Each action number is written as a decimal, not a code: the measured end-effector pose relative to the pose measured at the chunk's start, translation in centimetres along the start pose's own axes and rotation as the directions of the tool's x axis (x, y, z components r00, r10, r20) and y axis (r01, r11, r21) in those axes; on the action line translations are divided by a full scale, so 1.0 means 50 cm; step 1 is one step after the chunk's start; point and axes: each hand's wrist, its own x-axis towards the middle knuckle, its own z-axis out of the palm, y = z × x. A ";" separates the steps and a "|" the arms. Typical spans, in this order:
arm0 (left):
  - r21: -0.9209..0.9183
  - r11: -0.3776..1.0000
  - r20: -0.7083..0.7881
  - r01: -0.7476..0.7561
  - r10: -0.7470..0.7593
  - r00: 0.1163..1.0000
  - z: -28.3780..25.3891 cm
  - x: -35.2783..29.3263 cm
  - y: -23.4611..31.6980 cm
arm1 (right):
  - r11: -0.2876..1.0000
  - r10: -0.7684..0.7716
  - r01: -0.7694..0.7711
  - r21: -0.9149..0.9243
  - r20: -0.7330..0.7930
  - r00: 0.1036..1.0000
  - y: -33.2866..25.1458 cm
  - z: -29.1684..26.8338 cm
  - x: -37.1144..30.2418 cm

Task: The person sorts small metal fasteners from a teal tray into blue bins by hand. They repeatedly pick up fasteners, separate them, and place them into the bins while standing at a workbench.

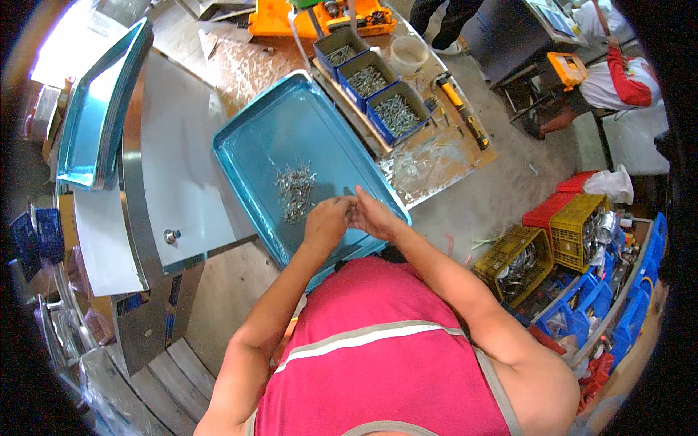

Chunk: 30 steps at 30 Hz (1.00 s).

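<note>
Your left hand (327,220) and right hand (372,214) meet over the near end of the blue tray (247,156), fingers curled toward each other and touching or almost touching. Something small and metallic shows between the fingertips, but it is too small to identify, so you cannot tell from this view whether either hand is truly clamped on a part or only closed loosely. The pile of small metal fasteners (294,190) lies on the tray floor just beyond your left hand, near the tray's middle, with a few pieces scattered toward your fingers. The tray sits tilted on the workbench (240,69), its near corner close to your chest. Beyond the tray's far right edge stand three blue bins (371,83) in a row, each holding similar grey metal pieces. A white round tub (409,52) stands just past the bins, and a yellow-handled tool (459,107) lies on the bench to their right. An orange tool case (280,18) sits at the far end of the bench. To your left, a stack of blue trays (102,109) leans upright beside a sheet-metal panel (174,174) with a small round knob (171,236). On the floor to your right are yellow crates (542,243), a red crate (563,192) and blue crates (603,305), some holding metal parts. Another person in a red-and-white top (625,76) is at the upper right.
</note>
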 end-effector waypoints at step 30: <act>-0.869 -0.394 0.308 0.298 0.040 0.951 -0.158 0.341 0.014 | 0.965 -0.195 0.213 0.152 -0.125 0.973 -0.141 -0.016 -0.131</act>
